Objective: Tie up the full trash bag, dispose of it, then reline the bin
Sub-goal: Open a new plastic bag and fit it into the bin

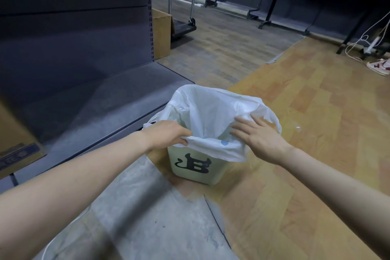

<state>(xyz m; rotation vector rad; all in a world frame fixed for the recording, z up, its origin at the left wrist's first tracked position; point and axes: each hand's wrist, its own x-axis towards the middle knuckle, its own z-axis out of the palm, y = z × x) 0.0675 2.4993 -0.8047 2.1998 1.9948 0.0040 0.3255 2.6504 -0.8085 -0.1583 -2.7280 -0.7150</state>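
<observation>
A small pale green bin (191,172) with a black character on its front stands on the floor in the middle of the head view. A white plastic bag (213,110) lines it, its mouth open and its edge folded over the near rim. My left hand (168,135) pinches the bag's edge at the bin's left rim. My right hand (257,137) lies with straight, spread fingers on the bag at the right rim. The inside of the bag looks hollow; its bottom is hidden.
A dark metal shelf unit (88,65) with a low base runs along the left, right beside the bin. Cardboard boxes (161,34) stand behind and at the left edge. A cart (183,25), desk legs, cables and a shoe (379,66) lie farther back.
</observation>
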